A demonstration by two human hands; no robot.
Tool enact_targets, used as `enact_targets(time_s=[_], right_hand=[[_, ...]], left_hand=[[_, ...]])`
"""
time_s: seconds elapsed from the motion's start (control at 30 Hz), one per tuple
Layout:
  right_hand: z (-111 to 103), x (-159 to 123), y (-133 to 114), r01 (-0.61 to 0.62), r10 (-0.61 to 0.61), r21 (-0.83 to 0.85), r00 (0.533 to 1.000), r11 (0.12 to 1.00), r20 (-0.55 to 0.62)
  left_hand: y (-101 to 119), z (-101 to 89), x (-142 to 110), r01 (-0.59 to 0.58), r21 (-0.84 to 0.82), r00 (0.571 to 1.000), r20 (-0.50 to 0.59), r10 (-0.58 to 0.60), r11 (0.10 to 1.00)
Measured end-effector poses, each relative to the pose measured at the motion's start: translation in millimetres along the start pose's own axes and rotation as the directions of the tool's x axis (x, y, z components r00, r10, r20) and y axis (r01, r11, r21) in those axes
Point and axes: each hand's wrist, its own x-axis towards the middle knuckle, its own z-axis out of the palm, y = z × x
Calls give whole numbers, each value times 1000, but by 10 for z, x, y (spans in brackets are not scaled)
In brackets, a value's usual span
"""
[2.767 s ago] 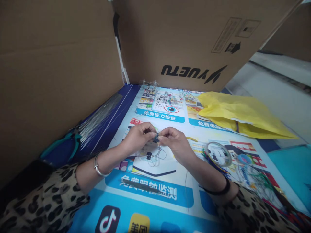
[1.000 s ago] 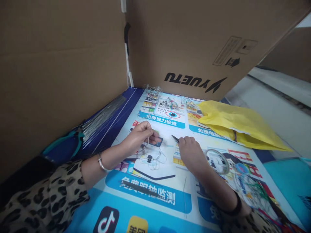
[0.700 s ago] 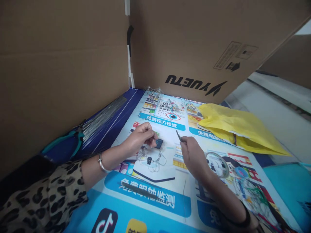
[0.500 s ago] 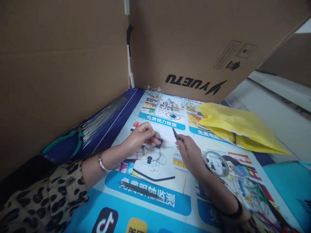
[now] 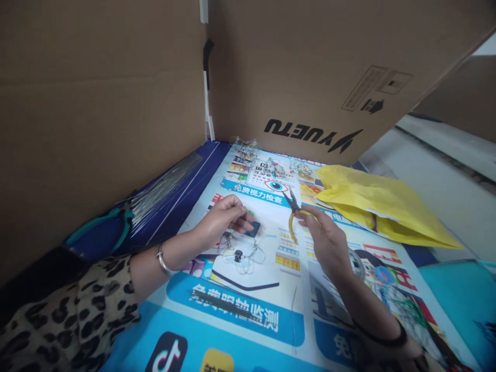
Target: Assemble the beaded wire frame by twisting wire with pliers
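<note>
My left hand (image 5: 225,219) is closed in a pinch on a looped wire piece (image 5: 256,253), whose thin loops hang below the fingers like petals. The exact spot it grips is hidden by the fingertips. To the right, my right hand (image 5: 329,237) holds needle-nose pliers (image 5: 293,204) with yellow handles. The dark jaws are spread, point up and away, and stand apart from the wire. Under both hands lies a printed poster sheet (image 5: 267,305).
A bundle of straight wires (image 5: 166,186) and teal-handled pliers (image 5: 124,227) lie left. At the back are wire shapes (image 5: 279,168). A yellow bag (image 5: 380,199), a tape roll (image 5: 356,266) and coloured wires (image 5: 406,310) are at right. Cardboard walls (image 5: 310,67) stand behind.
My right hand has moved right, and the pliers have turned so that their spread jaws and yellow handles show. My left hand and the wire piece have hardly moved.
</note>
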Motion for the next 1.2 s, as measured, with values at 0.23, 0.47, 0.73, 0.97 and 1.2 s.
enact_targets(time_s=[0.23, 0.47, 0.73, 0.97, 1.2], right_hand=[[150, -102, 54, 594, -367, -630, 805, 501, 467], [234, -115, 157, 459, -197, -738, 886, 495, 419], [270, -59, 99, 416, -179, -804, 909, 425, 376], [202, -70, 77, 395, -268, -480, 912, 783, 311], [201, -174, -144, 641, -520, -516, 765, 568, 379]], left_hand=[[9, 4, -3, -17, 4, 1000, -8, 17, 1000], [34, 19, -6, -20, -13, 999, -38, 20, 1000], [29, 15, -18, -23, -7, 999, -31, 23, 1000], [51, 21, -15, -7, -7, 998, -56, 7, 1000], [109, 52, -37, 66, 11, 993, -99, -64, 998]])
